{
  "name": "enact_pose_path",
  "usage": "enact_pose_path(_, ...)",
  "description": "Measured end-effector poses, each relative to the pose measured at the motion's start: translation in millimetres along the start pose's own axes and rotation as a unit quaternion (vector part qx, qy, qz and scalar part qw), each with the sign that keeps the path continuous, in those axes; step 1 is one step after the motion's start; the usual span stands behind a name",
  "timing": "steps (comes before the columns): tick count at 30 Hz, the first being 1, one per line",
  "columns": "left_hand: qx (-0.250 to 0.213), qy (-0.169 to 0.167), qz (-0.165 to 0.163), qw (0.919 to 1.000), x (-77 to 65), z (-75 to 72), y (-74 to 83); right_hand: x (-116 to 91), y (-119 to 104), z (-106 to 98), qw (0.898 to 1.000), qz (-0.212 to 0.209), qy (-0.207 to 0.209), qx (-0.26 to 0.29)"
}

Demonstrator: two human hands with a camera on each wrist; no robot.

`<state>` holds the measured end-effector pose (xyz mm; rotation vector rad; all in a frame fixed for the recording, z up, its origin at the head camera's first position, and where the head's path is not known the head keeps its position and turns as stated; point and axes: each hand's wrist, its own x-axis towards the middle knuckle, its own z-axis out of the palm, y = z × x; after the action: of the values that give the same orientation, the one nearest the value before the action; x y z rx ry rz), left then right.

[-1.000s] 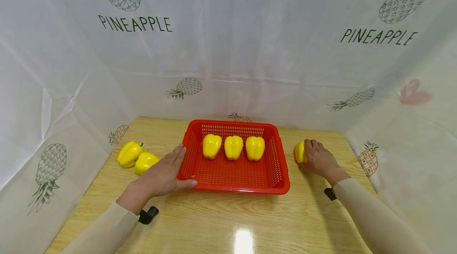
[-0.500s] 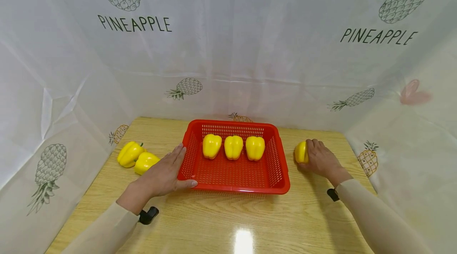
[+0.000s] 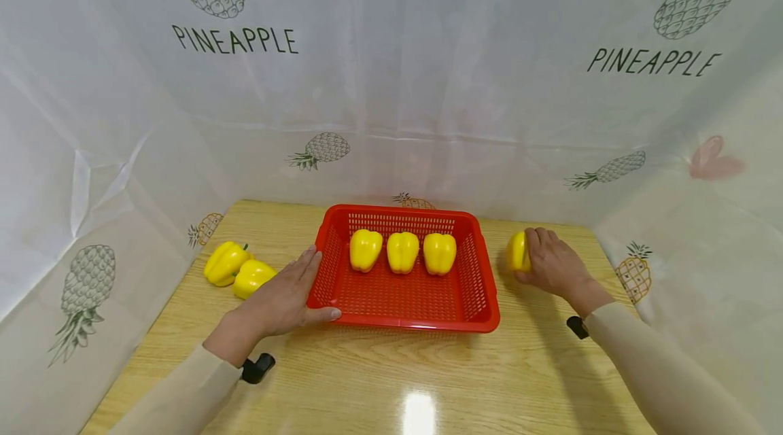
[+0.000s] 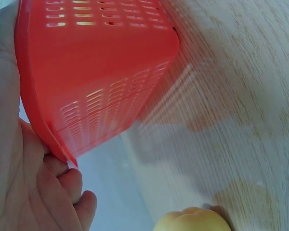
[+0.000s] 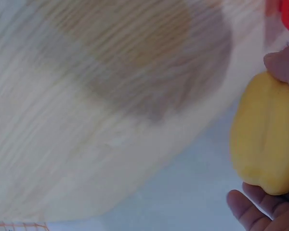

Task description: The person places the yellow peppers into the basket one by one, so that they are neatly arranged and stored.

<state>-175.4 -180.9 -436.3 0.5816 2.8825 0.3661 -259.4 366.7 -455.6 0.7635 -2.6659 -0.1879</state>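
Note:
My right hand (image 3: 553, 265) holds a yellow bell pepper (image 3: 518, 251) to the right of the red plastic basket (image 3: 397, 321). In the right wrist view, thumb and fingers grip this pepper (image 5: 265, 134) at its two ends, above its shadow on the table. My left hand (image 3: 278, 302) rests at the basket's near left corner. Its fingers lie fairly straight along the left rim and the thumb is on the front rim. Inside the basket, a left pepper (image 3: 366, 251), a middle pepper (image 3: 402, 252) and a right pepper (image 3: 439, 253) stand in a row toward the back.
Two more yellow bell peppers lie on the wooden table (image 3: 367, 380) left of the basket, a farther one (image 3: 225, 264) and a nearer one (image 3: 253, 278) partly behind my left hand. A pineapple-print curtain (image 3: 391, 81) hangs round the table's back and sides.
The right hand has raised the yellow pepper slightly, and its shadow now lies apart from it. My left hand stays at the basket corner.

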Motion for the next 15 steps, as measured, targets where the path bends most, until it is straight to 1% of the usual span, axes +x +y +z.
enact_pose_path(4,-0.004,-0.003,-0.001,1.0,-0.3,-0.7,0.6,5.5,-1.2,-6.0,0.999,-0.025,0.044,-0.013)
enact_pose_path(7,-0.007,-0.003,0.0,1.0,-0.6,-1.1,0.5,8.7,-2.3,-10.7,0.997,-0.038,0.064,-0.022)
enact_pose_path(11,-0.005,-0.001,0.0,1.0,-0.7,-1.2,-0.1,12.8,-4.5,-18.5,0.996,-0.049,0.073,-0.024)
enact_pose_path(15,-0.001,0.001,0.004,1.0,-0.6,-0.8,-0.4,18.1,-8.1,-27.1,0.996,-0.053,0.074,-0.015)
